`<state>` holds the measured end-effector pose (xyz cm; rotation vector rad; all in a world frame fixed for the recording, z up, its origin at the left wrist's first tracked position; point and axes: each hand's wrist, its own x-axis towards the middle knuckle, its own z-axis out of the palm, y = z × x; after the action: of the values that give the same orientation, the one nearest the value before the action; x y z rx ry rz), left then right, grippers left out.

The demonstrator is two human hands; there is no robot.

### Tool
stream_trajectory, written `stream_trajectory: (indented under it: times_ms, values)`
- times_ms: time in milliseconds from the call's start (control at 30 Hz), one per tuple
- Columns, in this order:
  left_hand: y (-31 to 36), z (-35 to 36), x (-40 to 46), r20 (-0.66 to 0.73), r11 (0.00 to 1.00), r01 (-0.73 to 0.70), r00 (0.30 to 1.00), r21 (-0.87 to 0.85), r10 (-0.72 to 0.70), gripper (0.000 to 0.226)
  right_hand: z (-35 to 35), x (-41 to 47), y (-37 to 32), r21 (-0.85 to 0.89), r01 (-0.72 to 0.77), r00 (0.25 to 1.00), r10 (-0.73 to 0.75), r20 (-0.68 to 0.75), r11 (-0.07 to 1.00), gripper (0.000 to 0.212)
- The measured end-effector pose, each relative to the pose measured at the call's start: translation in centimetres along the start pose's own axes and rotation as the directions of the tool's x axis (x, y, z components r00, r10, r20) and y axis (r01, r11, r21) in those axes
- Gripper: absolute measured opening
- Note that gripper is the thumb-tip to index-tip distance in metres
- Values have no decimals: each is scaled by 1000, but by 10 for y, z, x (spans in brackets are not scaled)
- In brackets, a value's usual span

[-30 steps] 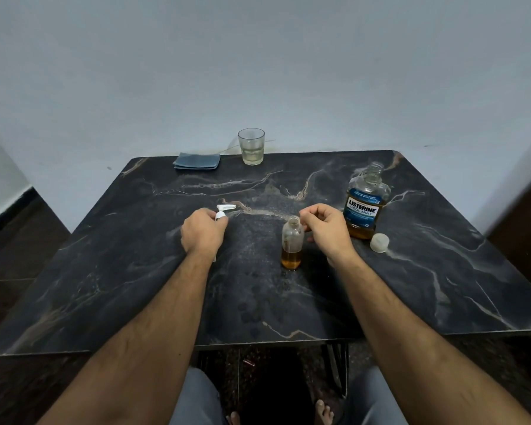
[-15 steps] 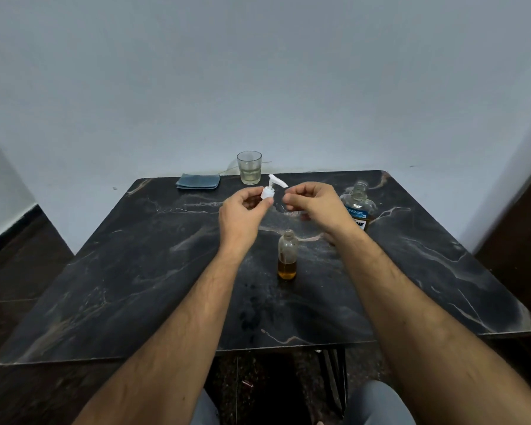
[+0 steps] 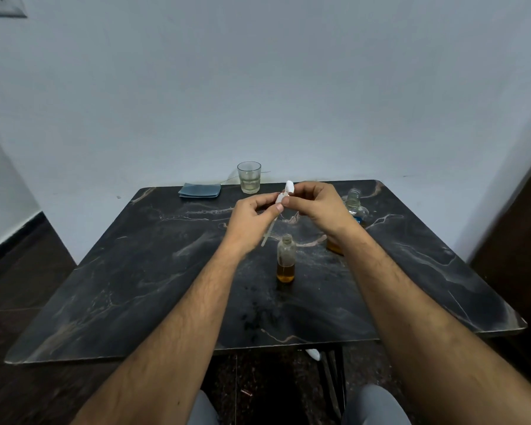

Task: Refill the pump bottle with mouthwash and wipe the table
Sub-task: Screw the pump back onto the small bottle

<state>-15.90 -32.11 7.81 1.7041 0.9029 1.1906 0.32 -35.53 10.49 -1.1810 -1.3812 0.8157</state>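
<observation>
worktop point(image 3: 141, 271): black marble, pale and tan veins | pump head point(image 3: 285, 193): white | small bottle point(image 3: 286, 259): clear, amber liquid low | cloth point(image 3: 200, 190) at 11 o'clock: slate blue | glass point(image 3: 249, 177) at 12 o'clock: clear, faint yellowish liquid | mouthwash bottle point(image 3: 354, 204) at 2 o'clock: clear, blue label

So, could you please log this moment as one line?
both hands hold pump head above table | small bottle open, part-filled | cloth unused

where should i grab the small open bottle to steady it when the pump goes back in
Wrap the lower body of the small bottle from its right side. It stands upright with its neck open on top, so gripping low keeps the opening clear for the pump and its tube.
</observation>
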Motion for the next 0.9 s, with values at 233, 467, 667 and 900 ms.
stream_trajectory:
  times_ms: [233,467,667,900]
  values:
    - [-21,-2,-19,-47,994,110,993,-7,-110,41,-14,-2,-10,-139,81,969,-111,-220,987,15]
    - [-58,12,-39,60,954,228,968,192,-244,63,-18,-6,-13,-248,47,965,-108,-240,968,13]
    - [-62,23,-38,42,937,217,971,274,-237,56,-17,-6,-12,-282,44,965,-113,-235,958,15]
    - [-61,28,-39,7,929,229,970,291,-242,52,-16,-8,-13,-354,73,962,-160,-223,933,14]
